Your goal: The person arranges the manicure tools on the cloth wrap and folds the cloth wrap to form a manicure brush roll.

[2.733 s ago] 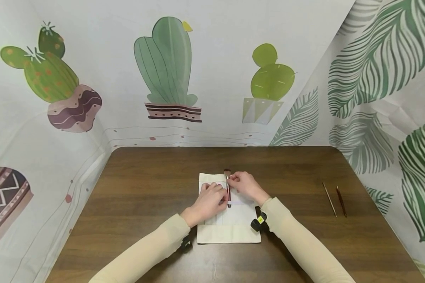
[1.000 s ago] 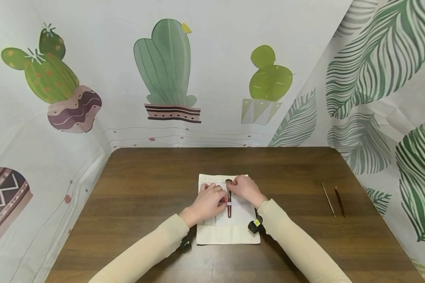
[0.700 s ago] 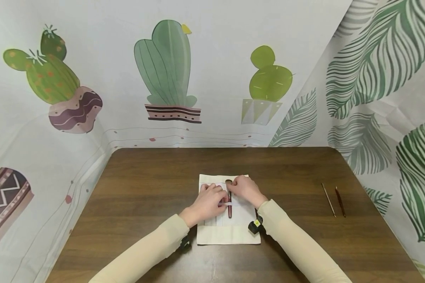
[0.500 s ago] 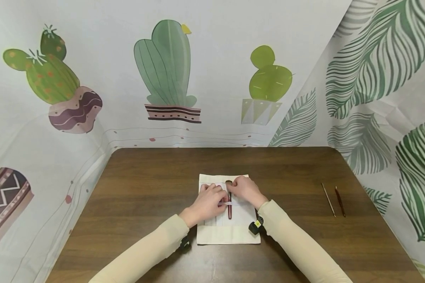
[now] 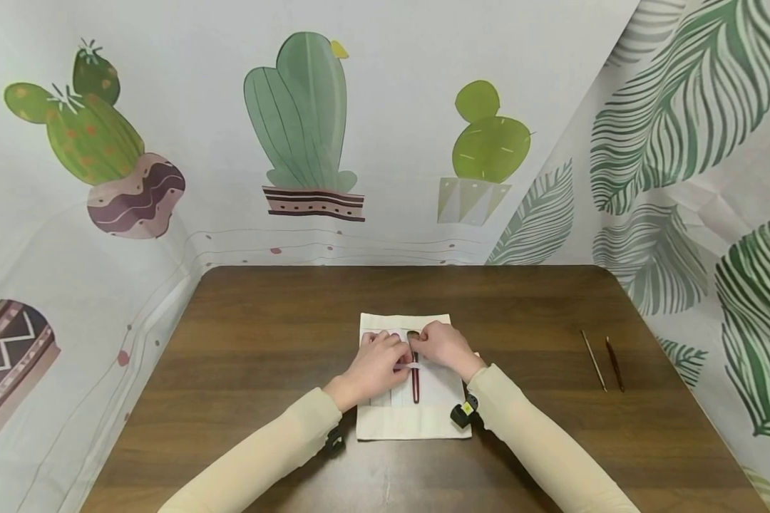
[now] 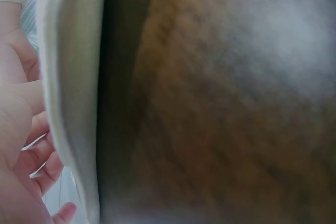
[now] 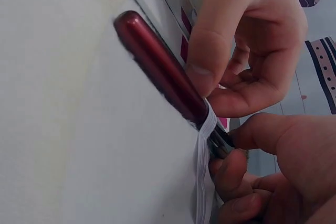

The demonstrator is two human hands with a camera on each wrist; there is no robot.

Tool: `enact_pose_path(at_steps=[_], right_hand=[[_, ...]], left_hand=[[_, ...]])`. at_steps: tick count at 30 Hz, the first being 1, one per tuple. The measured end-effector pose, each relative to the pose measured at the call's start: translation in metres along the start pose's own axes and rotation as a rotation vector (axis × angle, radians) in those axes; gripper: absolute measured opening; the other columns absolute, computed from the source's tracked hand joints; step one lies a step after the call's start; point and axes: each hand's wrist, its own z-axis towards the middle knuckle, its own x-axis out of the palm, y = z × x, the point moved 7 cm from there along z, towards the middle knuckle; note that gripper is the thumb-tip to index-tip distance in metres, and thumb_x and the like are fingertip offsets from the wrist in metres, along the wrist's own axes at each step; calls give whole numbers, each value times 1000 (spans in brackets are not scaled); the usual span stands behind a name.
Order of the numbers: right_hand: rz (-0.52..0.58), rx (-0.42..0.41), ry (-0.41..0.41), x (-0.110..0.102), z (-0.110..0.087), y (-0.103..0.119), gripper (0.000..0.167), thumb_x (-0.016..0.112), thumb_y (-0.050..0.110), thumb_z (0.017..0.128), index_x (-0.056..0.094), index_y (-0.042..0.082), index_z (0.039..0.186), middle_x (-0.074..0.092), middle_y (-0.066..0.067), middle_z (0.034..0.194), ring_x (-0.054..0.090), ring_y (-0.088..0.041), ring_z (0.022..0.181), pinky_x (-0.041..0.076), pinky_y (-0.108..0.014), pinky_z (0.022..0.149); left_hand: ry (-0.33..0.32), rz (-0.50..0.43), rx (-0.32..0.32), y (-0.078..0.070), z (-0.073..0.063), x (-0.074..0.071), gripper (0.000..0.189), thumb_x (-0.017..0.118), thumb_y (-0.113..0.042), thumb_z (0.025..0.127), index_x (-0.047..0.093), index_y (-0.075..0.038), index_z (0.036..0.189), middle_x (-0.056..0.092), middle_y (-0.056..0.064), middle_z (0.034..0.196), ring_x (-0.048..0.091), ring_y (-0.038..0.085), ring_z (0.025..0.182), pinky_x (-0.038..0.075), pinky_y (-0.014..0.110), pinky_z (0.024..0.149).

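Note:
A cream fabric brush case (image 5: 417,424) lies unfolded on the table; its edge (image 6: 73,87) crosses the left wrist view. On it a makeup brush with a dark red handle (image 7: 160,66) points toward the person, passing under a white elastic band (image 7: 202,161). My right hand (image 5: 445,349) pinches the brush near its bristle head, thumb against fingertips. Beside the handle, my left hand (image 5: 375,363) pinches the elastic band between thumb and index finger. Something magenta (image 7: 184,48) shows behind the left thumb, mostly hidden.
Two thin sticks lie side by side at the table's right: a pale one (image 5: 593,362) and a red-brown one (image 5: 614,365), too small to tell their kind. Walls covered with cactus-print cloth (image 5: 398,142) stand behind the brown table (image 5: 263,342).
The brush has slid toward the person, so more red handle extends below the elastic band. My right hand has moved slightly down with it. My left hand has stayed nearly in place.

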Motion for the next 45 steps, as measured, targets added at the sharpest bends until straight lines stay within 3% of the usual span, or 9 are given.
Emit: enact_pose_path(at_steps=[8, 22, 29, 39, 45], right_hand=[[-2, 3, 14, 1, -3, 1, 49, 66, 33, 96, 45, 16, 55, 50, 5, 51, 41, -11, 47, 27, -26, 48], [35, -50, 62, 5, -7, 3, 45, 67, 30, 97, 51, 16, 57, 55, 4, 53, 45, -11, 49, 32, -24, 50], [103, -128, 50, 3, -9, -2, 34, 66, 29, 101, 68, 12, 72, 58, 3, 59, 50, -12, 55, 37, -26, 55], [143, -192, -31, -26, -17, -27, 22, 62, 21, 103, 74, 5, 93, 65, 0, 74, 59, -13, 64, 49, -30, 63], [157, -225, -118, -55, -31, -56, 21, 62, 21, 104, 74, 4, 99, 60, 0, 72, 52, -14, 62, 44, -33, 61]], left_hand=[[-18, -34, 0, 2, 0, -7, 7, 76, -21, 88, 69, -21, 89, 63, -8, 88, 51, 16, 87, 40, 51, 92], [-7, -30, -1, 5, -3, -1, 9, 78, -25, 90, 69, -23, 89, 65, -8, 92, 53, 17, 92, 40, 51, 94], [-5, 2, 6, 6, -4, -1, 10, 79, -26, 90, 69, -24, 90, 65, -7, 93, 54, 18, 93, 41, 53, 95], [29, 26, 17, 9, -2, -1, 8, 77, -24, 90, 69, -25, 89, 62, -10, 89, 53, 16, 91, 40, 50, 92], [29, -6, 9, 8, -2, -2, 4, 74, -23, 91, 70, -25, 90, 62, -10, 89, 53, 16, 91, 40, 50, 93]])
